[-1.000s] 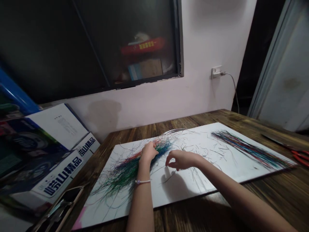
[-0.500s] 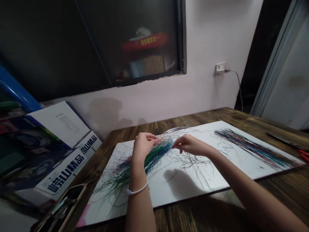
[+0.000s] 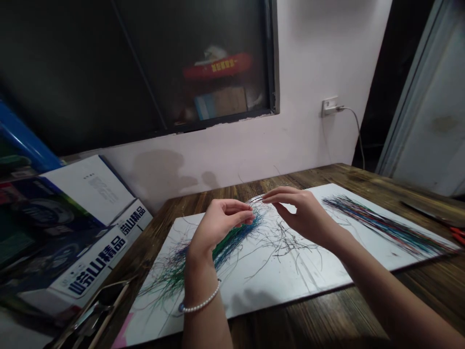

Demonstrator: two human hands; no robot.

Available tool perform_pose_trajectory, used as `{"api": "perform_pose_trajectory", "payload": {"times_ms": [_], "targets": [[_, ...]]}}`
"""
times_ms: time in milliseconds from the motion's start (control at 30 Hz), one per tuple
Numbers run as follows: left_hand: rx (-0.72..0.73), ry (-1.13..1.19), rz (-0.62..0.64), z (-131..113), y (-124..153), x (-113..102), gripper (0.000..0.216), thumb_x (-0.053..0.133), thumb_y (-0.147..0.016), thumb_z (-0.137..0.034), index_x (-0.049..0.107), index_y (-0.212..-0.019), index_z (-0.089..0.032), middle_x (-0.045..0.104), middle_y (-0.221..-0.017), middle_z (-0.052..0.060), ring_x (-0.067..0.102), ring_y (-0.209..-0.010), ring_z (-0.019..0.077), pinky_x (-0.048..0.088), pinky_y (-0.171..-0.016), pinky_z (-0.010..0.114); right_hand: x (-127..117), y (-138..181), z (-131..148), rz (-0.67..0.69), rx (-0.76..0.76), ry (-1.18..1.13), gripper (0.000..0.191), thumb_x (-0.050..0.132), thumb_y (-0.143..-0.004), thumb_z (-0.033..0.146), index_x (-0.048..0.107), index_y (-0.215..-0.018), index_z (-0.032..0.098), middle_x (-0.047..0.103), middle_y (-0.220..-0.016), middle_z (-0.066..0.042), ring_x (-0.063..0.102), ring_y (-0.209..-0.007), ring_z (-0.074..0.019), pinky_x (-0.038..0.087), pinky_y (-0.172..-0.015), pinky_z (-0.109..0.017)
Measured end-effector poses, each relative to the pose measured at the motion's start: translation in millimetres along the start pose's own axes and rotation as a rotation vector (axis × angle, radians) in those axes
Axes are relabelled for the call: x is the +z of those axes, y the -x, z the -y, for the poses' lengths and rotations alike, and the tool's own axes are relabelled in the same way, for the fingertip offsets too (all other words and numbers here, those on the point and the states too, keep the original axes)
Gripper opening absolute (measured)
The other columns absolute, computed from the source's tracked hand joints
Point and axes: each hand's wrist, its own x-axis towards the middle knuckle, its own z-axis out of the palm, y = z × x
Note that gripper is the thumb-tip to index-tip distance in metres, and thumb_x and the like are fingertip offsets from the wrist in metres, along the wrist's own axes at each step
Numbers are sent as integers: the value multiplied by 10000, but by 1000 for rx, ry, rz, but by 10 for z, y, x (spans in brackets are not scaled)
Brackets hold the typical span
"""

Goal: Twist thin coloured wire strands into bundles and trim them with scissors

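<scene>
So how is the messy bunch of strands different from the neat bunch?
The messy bunch fans out everywhere; the neat bunch lies in straight lines. The messy bunch is at the left hand; the neat bunch has no hand near. The messy bunch looks mostly green and blue; the neat bunch shows more red. Both are coloured strands on the white board.

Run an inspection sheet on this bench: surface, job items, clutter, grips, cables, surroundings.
Surface: white board on a dark wooden table.
Job items: tangled coloured strands under the left hand; straighter coloured bundle at the board's far right.
Clutter: loose strands across the board; red-handled tool on the table; utensils by the board's near left corner.
Grips: left hand at the strands; right hand raised beside it. Any pinch is too fine to tell.
Cables: cord from a wall socket.
Surroundings: printed box at left; window behind.
</scene>
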Motion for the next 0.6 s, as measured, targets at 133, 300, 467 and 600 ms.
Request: {"api": "perform_pose_trajectory", "payload": {"times_ms": [133, 300, 467, 600], "targets": [[26, 18, 12, -55, 46, 7, 157, 719, -700, -243, 717, -833, -161, 730, -711, 58, 675, -677, 169, 509, -608, 254, -19, 9, 77, -57, -63, 1, 291, 468, -831, 51, 697, -937, 195, 717, -1019, -41, 659, -934, -153, 529, -823, -303], [24, -90, -206, 58, -27, -45, 75, 665, -720, -204, 696, -766, -155, 730, -722, 58, 676, -693, 175, 509, -647, 262, -37, 10, 46, -145, -22, -16, 299, 470, -802, 42, 701, -910, 199, 675, -1131, -63, 643, -1015, -176, 509, -874, -330], [-64, -266, -516, 308, -115, -232, 45, 620, -688, -132, 655, -681, -159, 701, -632, 49, 673, -699, 205, 486, -689, 294, 34, -23, -196, -40, 157, 9, 302, 431, -810, 39, 690, -884, 175, 644, -1136, -84, 619, -1017, -174, 487, -843, -303], [-136, -294, -533, 459, -144, -357, 31, 622, -698, -157, 652, -706, -158, 703, -614, 39, 682, -647, 189, 490, -650, 266, 213, 12, -459, 210, 288, 36, 277, 460, -796, 12, 684, -879, 152, 701, -890, -78, 642, -805, -159, 493, -714, -275]]}}
